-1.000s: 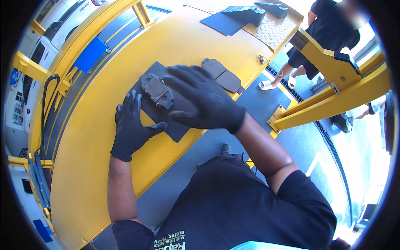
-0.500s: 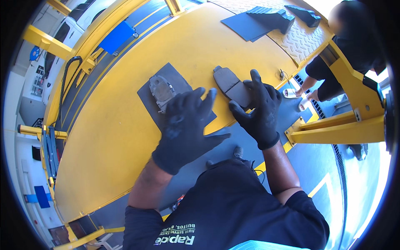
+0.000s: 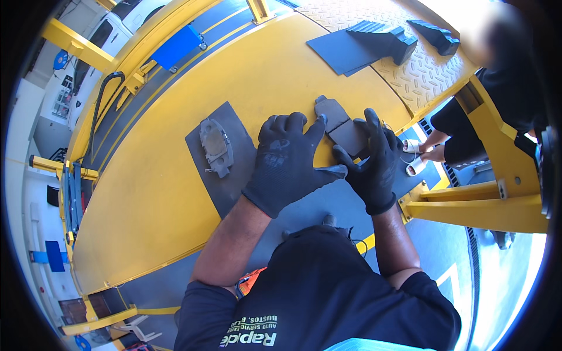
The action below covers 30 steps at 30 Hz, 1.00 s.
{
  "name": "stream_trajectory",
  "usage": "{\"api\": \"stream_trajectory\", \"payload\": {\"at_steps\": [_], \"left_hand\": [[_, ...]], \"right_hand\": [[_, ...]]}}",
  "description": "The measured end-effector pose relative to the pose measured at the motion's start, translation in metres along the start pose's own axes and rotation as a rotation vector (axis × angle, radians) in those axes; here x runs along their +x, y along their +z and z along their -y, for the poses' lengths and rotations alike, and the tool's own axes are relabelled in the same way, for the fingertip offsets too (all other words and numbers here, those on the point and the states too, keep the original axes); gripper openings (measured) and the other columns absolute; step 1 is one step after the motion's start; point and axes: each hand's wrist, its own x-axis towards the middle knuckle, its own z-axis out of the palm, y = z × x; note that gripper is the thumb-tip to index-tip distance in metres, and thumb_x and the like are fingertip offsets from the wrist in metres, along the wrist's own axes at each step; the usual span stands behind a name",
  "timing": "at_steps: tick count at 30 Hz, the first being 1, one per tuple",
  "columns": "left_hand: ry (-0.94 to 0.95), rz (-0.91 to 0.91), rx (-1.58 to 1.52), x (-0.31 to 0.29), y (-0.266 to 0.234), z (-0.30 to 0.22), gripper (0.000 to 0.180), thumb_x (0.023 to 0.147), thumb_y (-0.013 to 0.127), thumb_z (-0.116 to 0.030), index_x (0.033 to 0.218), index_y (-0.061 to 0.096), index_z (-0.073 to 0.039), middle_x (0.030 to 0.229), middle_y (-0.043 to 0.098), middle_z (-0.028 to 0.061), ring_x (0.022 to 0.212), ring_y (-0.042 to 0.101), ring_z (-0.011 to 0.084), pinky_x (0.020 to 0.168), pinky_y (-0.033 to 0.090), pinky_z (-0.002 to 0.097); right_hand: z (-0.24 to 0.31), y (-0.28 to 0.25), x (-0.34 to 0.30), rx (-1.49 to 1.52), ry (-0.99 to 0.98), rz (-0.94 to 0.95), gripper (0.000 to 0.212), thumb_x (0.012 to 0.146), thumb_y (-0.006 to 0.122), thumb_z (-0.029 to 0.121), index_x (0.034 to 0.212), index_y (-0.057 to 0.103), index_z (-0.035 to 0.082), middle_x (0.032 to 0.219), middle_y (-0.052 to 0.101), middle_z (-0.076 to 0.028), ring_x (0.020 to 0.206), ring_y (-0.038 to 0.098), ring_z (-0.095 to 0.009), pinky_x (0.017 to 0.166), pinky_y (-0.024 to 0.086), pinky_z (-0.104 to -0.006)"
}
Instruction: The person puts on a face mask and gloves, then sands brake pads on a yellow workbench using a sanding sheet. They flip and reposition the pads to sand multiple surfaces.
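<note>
My right hand (image 3: 374,164), in a black work glove, is closed on the lower end of a dark grey brake pad (image 3: 338,120). The pad's flat friction face, with a groove across it, points up. Also gloved in black, my left hand (image 3: 281,164) hovers just left of this pad, thumb and fingers spread, with nothing in it. Its thumb tip comes close to my right fingers. A second brake pad (image 3: 216,146), showing a silvery grey backing side, lies on a dark mat (image 3: 239,136) left of my left hand.
Under the mat is a broad yellow lift platform (image 3: 146,199). Black wheel chocks (image 3: 383,40) and a dark sheet (image 3: 339,50) lie by the tread-plate ramp (image 3: 436,73). A yellow post frame (image 3: 468,207) stands to the right, where a person in dark clothes (image 3: 512,93) stands nearby.
My left hand has moved right, away from the mat and closer to the held brake pad. My right hand keeps its hold. The view has shifted slightly.
</note>
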Motion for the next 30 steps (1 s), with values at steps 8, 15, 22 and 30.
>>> {"api": "stream_trajectory", "payload": {"at_steps": [8, 15, 22, 30], "left_hand": [[-0.082, -0.272, -0.036, -0.047, -0.053, 0.03, 0.098, 0.083, 0.086, -0.063, 0.154, 0.054, -0.004, 0.15, 0.055, 0.0172, 0.143, 0.046, 0.0379, 0.12, 0.036, 0.0524], [-0.324, -0.107, -0.24, -0.153, -0.09, 0.146, 0.092, 0.086, 0.093, -0.033, 0.159, 0.048, 0.0, 0.161, 0.051, 0.0189, 0.152, 0.047, 0.0335, 0.126, 0.038, 0.0436], [-0.207, 0.175, 0.043, -0.155, -0.058, 0.199, 0.114, 0.082, 0.087, -0.064, 0.163, 0.042, 0.002, 0.167, 0.043, 0.0265, 0.158, 0.039, 0.0409, 0.129, 0.031, 0.05], [-0.149, 0.169, 0.066, -0.145, -0.05, 0.201, 0.115, 0.079, 0.086, -0.07, 0.157, 0.049, 0.004, 0.166, 0.044, 0.0273, 0.156, 0.04, 0.0394, 0.128, 0.03, 0.0522]], "right_hand": [[0.007, -0.014, 0.002, 0.002, -0.062, 0.013, 0.086, 0.083, 0.09, 0.032, 0.156, 0.053, 0.005, 0.135, 0.071, -0.013, 0.122, 0.063, -0.035, 0.112, 0.04, -0.0493], [0.083, -0.028, 0.007, 0.342, -0.442, 0.32, 0.067, 0.085, 0.085, 0.028, 0.145, 0.064, 0.006, 0.144, 0.063, -0.017, 0.126, 0.061, -0.038, 0.107, 0.045, -0.0521], [0.175, 0.124, 0.053, 0.411, -0.65, 0.438, 0.086, 0.089, 0.079, 0.052, 0.152, 0.052, 0.0, 0.158, 0.05, -0.032, 0.148, 0.046, -0.05, 0.122, 0.036, -0.0583], [0.184, 0.129, 0.04, 0.111, -0.731, 0.477, 0.069, 0.098, 0.067, 0.04, 0.152, 0.054, -0.002, 0.16, 0.049, -0.031, 0.152, 0.043, -0.051, 0.126, 0.033, -0.0606]]}}
